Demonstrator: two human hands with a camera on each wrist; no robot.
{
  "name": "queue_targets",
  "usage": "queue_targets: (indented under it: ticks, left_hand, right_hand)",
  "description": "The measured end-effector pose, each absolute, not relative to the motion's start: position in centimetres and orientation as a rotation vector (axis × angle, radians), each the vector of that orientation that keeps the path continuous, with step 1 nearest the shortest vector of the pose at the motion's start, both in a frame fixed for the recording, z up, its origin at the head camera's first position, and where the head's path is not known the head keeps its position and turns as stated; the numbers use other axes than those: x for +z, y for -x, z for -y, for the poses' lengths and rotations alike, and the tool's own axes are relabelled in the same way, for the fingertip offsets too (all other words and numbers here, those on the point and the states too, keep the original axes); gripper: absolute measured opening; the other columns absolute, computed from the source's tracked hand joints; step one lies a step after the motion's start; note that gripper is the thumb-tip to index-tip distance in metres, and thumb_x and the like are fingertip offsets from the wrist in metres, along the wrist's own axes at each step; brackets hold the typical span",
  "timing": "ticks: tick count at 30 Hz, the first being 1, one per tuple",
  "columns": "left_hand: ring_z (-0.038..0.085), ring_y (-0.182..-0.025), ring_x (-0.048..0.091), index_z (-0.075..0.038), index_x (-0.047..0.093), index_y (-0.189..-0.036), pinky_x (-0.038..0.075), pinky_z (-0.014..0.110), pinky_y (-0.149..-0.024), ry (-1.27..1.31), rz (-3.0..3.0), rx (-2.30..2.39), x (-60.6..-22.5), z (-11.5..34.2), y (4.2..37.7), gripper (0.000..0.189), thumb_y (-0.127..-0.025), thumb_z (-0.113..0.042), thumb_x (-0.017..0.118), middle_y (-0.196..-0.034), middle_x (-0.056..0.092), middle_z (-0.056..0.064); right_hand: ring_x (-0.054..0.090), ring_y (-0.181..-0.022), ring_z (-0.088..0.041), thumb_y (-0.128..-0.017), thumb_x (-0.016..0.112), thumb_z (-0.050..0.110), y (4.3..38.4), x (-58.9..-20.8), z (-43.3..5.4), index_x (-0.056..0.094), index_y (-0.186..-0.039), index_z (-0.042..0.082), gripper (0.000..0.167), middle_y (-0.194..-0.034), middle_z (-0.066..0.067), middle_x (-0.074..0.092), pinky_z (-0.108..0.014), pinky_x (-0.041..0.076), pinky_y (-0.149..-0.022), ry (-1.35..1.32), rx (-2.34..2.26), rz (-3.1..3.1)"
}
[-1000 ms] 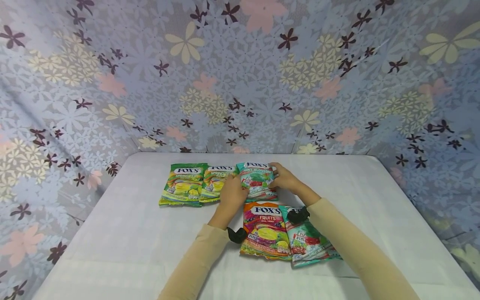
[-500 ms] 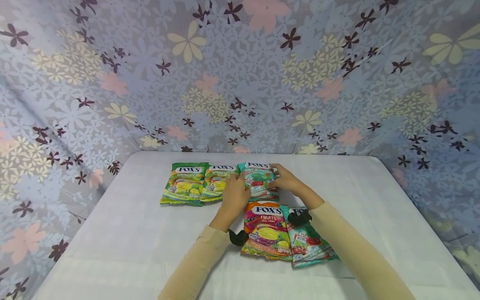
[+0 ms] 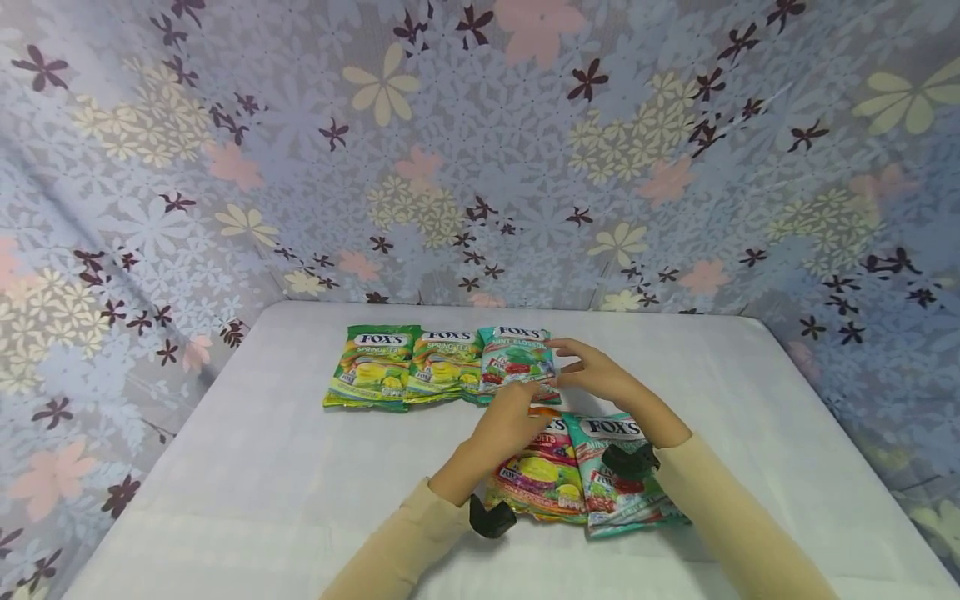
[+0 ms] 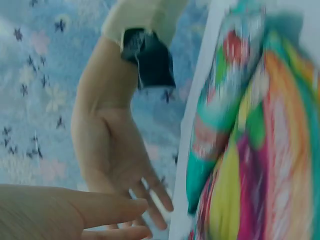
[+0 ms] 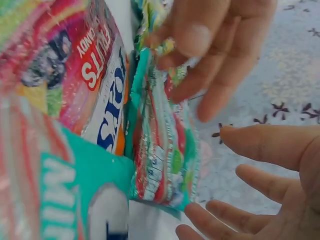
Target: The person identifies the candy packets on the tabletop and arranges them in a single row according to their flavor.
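My left hand [image 3: 504, 427] is over the top edge of the red and orange Fruits candy bag [image 3: 536, 479], just in front of the back mint candy bag [image 3: 516, 354]. Its fingers are extended and grip nothing. At that mint bag's right edge is my right hand [image 3: 603, 379], fingers spread and loose. In the right wrist view the right fingers [image 5: 265, 155] reach toward the mint bag's end with nothing between them. A second mint candy bag [image 3: 611, 479] lies under the right wrist, partly hidden by the strap and sleeve.
Two green Spring Tea candy bags [image 3: 371, 367] lie left of the back mint bag, forming a row with it. Everything lies on a white-covered table [image 3: 247, 467]. Behind the table hangs a flowered cloth [image 3: 480, 167].
My left hand has let go of the back mint bag's left side and moved right and toward me. The right hand has loosened from its edge and drawn slightly back to the right.
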State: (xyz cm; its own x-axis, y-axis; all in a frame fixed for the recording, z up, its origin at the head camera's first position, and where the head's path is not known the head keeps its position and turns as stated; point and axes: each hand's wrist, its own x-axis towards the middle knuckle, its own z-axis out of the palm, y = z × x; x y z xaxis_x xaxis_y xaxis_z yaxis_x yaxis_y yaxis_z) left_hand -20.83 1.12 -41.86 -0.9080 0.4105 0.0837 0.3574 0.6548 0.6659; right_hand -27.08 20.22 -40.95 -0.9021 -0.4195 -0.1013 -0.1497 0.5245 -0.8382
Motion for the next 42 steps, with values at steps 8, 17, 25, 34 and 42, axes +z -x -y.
queue_targets:
  ticks: [8,17,25,34,42]
  left_hand:
    - [0.022,-0.103,0.056,0.0,0.071,-0.109,0.05,0.032,-0.083,-0.78,-2.776,0.813,-42.3,-3.1,18.6,0.032,-0.089,-0.025,0.07,-0.097,0.067,0.007]
    - [0.02,-0.109,0.045,-0.007,0.072,-0.103,0.045,0.029,-0.087,-0.766,-2.816,0.602,-42.0,-4.1,16.8,0.034,-0.091,-0.038,0.066,-0.116,0.054,0.009]
    - [0.02,-0.11,0.041,-0.008,0.073,-0.101,0.043,0.027,-0.089,-0.772,-2.839,0.564,-42.2,-4.1,16.5,0.035,-0.091,-0.041,0.066,-0.12,0.054,0.007]
    - [0.021,-0.113,0.04,-0.004,0.071,-0.11,0.041,0.028,-0.092,-0.74,-2.804,0.693,-42.9,-4.3,16.8,0.042,-0.085,-0.038,0.074,-0.127,0.052,0.009]
    - [0.017,-0.118,0.042,-0.004,0.06,-0.13,0.044,0.029,-0.094,-0.683,-2.663,0.862,-43.3,-4.6,17.3,0.061,-0.082,-0.036,0.078,-0.129,0.049,0.006]
  right_hand:
    - [0.044,-0.124,-0.048,-0.093,0.066,0.025,23.2,-40.1,-23.4,0.038,-0.146,0.005,0.063,-0.142,-0.029,0.039,-0.058,0.043,-0.091,0.553,-1.304,-2.478]
    - [0.049,-0.119,-0.045,-0.095,0.063,0.018,18.6,-40.9,-27.0,0.044,-0.141,0.001,0.052,-0.138,-0.028,0.045,-0.049,0.051,-0.083,0.456,-1.366,-2.53]
    - [0.048,-0.119,-0.045,-0.095,0.064,0.023,17.2,-41.2,-28.4,0.044,-0.142,0.002,0.055,-0.137,-0.025,0.047,-0.052,0.05,-0.083,0.381,-1.352,-2.553]
    - [0.045,-0.12,-0.05,-0.095,0.062,0.022,16.0,-41.6,-30.4,0.031,-0.147,-0.001,0.064,-0.136,-0.033,0.042,-0.053,0.05,-0.084,0.241,-1.351,-2.502]
    - [0.054,-0.112,-0.043,-0.092,0.066,0.022,16.0,-42.7,-31.0,0.019,-0.144,-0.016,0.079,-0.131,-0.038,0.041,-0.042,0.054,-0.08,0.001,-1.296,-2.402]
